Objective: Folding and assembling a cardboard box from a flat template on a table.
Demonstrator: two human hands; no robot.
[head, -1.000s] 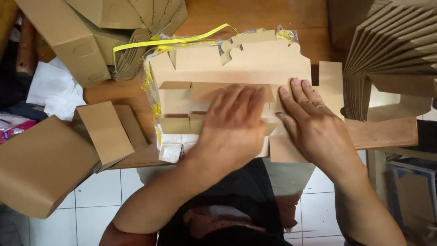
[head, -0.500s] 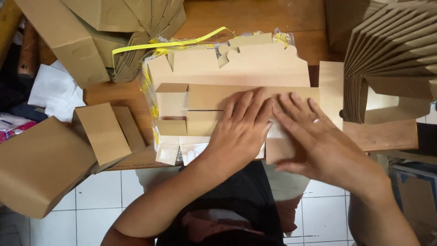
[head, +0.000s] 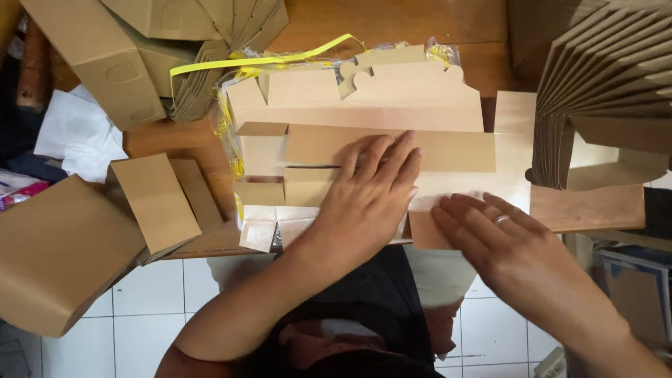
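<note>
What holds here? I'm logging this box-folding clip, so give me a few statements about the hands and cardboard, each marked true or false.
1. The left hand lies flat on the flat cardboard blank. True.
2. The right hand grips scissors. False: it holds nothing, its fingers on the blank's near edge.
3. A yellow strap lies beyond the blank. True.
4. The right hand wears a ring. True.
5. The table is glass. False: it is wood.
</note>
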